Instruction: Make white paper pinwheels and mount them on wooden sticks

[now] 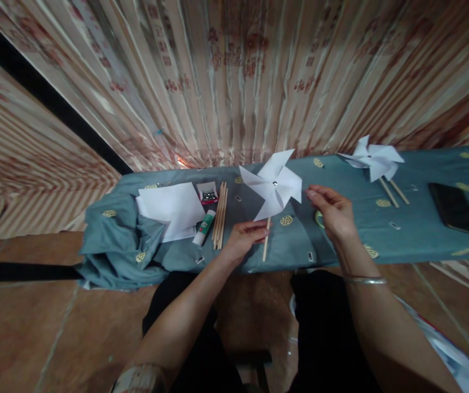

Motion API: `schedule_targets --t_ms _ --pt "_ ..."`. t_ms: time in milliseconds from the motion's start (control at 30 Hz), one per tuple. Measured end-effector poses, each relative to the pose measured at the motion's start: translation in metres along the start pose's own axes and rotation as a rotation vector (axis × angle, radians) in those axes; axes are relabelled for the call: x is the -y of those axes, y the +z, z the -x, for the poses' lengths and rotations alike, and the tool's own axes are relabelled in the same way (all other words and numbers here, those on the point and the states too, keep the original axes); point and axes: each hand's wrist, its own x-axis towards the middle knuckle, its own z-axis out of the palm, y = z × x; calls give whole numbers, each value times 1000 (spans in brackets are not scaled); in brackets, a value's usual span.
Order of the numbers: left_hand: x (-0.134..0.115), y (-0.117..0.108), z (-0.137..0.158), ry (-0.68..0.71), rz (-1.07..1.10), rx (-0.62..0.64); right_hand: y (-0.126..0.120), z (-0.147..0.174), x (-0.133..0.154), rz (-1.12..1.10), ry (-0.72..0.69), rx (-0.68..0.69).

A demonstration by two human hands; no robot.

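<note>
I see the left hand [244, 238] pinching a pale, slim wooden stick [265, 251] that runs forward to a white four-bladed paper pinwheel [280, 192], just left of the half-open, seemingly empty right hand [334, 212].

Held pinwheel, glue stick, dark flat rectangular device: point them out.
Held pinwheel [275, 184]: head view, shiny hub where the white blades meet.
Glue stick [205, 224]: head view, green part of its barrel.
Dark flat rectangular device [455, 208]: head view, middle of its upper face.
</note>
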Motion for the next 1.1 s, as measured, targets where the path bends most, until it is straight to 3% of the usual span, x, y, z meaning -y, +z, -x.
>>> schedule_targets --t_ms 233,767,1100 --pt "0 0 1 -28 -3 30 -3 -8 -10 -31 60 94" --pt "3 -3 -4 15 1 -40 5 2 -3 -107 184 96" --pt "3 -1 -6 40 -14 -59 10 10 2 -122 223 166"
